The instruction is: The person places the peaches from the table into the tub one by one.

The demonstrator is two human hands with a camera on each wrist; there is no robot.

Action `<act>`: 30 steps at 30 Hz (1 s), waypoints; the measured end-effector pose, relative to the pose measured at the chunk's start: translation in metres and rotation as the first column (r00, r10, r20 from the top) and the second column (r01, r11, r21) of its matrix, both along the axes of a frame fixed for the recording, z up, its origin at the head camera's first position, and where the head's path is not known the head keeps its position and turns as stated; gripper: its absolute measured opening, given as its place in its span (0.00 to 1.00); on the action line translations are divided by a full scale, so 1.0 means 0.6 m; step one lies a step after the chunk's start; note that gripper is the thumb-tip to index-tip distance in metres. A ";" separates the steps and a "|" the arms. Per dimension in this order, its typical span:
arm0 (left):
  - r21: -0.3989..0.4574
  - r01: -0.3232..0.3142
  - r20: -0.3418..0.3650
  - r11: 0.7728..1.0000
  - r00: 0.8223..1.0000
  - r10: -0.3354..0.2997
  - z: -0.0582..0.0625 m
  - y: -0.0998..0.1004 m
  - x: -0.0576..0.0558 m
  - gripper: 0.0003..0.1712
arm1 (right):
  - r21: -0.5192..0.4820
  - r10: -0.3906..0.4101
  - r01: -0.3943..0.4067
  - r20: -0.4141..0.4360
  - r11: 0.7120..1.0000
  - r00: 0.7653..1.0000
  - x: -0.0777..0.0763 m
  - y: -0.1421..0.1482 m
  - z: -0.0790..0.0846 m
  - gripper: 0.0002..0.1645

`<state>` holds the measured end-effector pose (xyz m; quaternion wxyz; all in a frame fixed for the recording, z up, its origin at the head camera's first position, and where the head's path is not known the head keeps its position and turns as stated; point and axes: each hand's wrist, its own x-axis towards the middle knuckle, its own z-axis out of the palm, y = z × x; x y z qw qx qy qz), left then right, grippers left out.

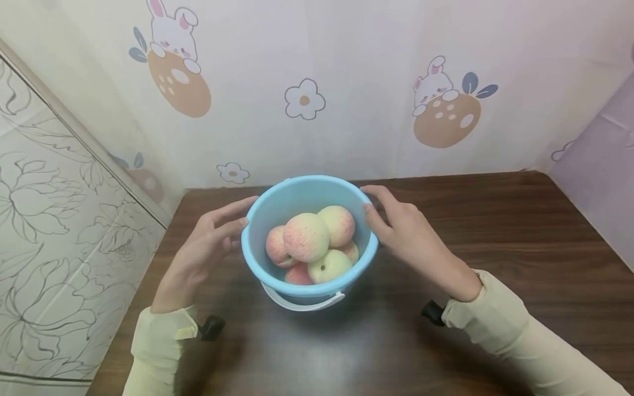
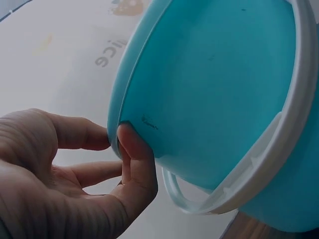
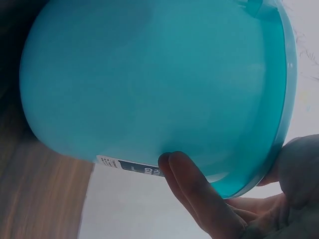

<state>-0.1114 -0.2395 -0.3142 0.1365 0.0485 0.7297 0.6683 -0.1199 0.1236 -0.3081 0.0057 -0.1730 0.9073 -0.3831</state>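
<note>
A light blue plastic bucket [image 1: 297, 192] sits before me with several peaches [image 1: 307, 236] inside, pale yellow-green blushed with pink. Its white handle [image 1: 302, 305] hangs down on the near side. My left hand [image 1: 203, 247] grips the left of the rim. In the left wrist view, the thumb and a bent finger [image 2: 137, 149] pinch that rim from either side. On the right, my right hand [image 1: 411, 231] holds the rim with the thumb at its edge. Its fingers [image 3: 192, 184] lie against the outer wall, close to a printed label [image 3: 127, 165].
The bucket is over a dark brown wooden table [image 1: 495, 231]. Behind it hangs a pale curtain [image 1: 356, 82] printed with rabbits and flowers. A white panel with flower line drawings [image 1: 49, 220] borders the left side. Both sleeves [image 1: 500, 319] carry dark wrist straps.
</note>
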 end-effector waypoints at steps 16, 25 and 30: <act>0.031 0.002 0.013 1.000 1.000 -0.003 0.008 0.063 -0.041 0.26 | 0.027 -0.039 0.038 0.027 0.999 0.999 -0.035 0.051 0.014 0.30; 0.022 0.005 0.011 1.000 1.000 -0.006 0.010 0.100 -0.077 0.28 | 0.035 -0.095 0.093 0.070 0.995 0.993 -0.067 0.085 0.016 0.33; 0.034 0.002 0.037 0.999 0.999 -0.003 0.008 0.119 -0.103 0.28 | 0.041 -0.110 0.107 0.079 0.993 0.991 -0.087 0.103 0.015 0.34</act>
